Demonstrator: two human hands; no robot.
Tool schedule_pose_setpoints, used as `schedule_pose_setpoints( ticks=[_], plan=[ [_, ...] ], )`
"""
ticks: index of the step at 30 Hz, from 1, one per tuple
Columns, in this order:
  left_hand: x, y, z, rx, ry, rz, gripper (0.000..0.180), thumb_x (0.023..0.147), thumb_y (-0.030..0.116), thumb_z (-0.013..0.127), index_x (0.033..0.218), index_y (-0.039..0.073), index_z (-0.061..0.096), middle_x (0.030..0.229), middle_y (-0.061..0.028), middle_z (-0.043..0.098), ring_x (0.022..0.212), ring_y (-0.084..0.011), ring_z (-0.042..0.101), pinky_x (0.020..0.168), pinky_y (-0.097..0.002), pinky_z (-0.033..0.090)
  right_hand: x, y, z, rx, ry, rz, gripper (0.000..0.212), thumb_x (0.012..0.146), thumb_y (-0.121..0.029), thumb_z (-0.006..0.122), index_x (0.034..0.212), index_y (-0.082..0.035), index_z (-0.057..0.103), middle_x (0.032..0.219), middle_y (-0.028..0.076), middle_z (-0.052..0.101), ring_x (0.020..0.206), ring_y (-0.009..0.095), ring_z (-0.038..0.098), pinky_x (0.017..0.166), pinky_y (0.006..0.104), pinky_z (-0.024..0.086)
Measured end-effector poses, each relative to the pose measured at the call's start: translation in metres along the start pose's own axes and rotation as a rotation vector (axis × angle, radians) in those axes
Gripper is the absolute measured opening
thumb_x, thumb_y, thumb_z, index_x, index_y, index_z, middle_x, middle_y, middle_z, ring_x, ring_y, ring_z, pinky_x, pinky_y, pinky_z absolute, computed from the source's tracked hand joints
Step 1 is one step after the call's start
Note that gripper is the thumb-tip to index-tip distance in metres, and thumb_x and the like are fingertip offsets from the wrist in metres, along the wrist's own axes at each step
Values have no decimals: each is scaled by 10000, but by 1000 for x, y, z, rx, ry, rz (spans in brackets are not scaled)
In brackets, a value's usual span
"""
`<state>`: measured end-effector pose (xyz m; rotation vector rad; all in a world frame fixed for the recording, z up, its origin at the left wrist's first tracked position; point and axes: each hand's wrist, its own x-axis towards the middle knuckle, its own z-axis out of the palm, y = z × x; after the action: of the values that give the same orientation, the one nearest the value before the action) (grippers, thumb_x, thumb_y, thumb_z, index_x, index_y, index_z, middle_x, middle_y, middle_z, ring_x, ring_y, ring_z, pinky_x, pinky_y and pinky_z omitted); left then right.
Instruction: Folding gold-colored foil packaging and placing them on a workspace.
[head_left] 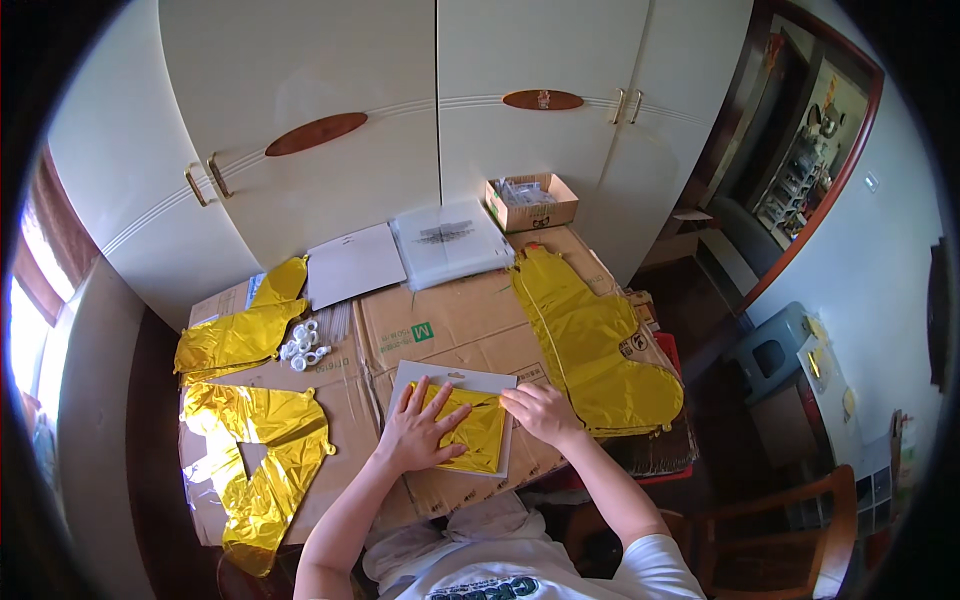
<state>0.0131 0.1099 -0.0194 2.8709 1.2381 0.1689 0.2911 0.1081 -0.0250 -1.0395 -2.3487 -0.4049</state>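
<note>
While left hand presses flat, fingers spread, on folded gold foil balloon, right hand pinches its corner over white card.

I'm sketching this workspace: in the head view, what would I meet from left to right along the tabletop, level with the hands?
Bent gold foil piece → left hand → folded gold foil → right hand → wide gold foil piece.
</note>
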Motion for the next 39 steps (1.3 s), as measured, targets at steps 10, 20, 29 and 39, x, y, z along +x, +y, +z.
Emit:
schedule_pose_setpoints(
  ticks=[10,20,29,39],
  plan=[
    [0,0,1,-4,12,-2,721,876,738,420,1475,338,433,1573,-139,317,1456,-457,199,1169,-588,148,7,-41,-11,212,-60,238,374,897,-216,628,1180,28,626,1247,183,632,1224,310,571,1059,460,421],
    [-1,0,1,11,58,5,745,876,703,449,1475,260,433,1556,-133,351,1442,-450,243,1163,-581,179,-1,-53,6,123,-396,240,821,937,-546,515,1450,71,341,1513,252,354,1443,355,300,1178,525,208],
    [-6,2,4,33,104,-140,996,800,790,470,1476,62,398,1536,-234,336,1432,-450,271,1131,-649,182,3,-56,2,72,-501,255,996,864,-657,545,1485,74,274,1561,238,275,1484,323,209,1206,510,131],
    [-15,-17,4,-17,74,-263,1073,805,815,426,1498,4,322,1561,-175,324,1474,-323,248,1127,-688,129,5,-56,0,56,-629,288,1056,834,-700,535,1514,43,219,1593,224,203,1505,313,133,1198,560,78]
  ],
)
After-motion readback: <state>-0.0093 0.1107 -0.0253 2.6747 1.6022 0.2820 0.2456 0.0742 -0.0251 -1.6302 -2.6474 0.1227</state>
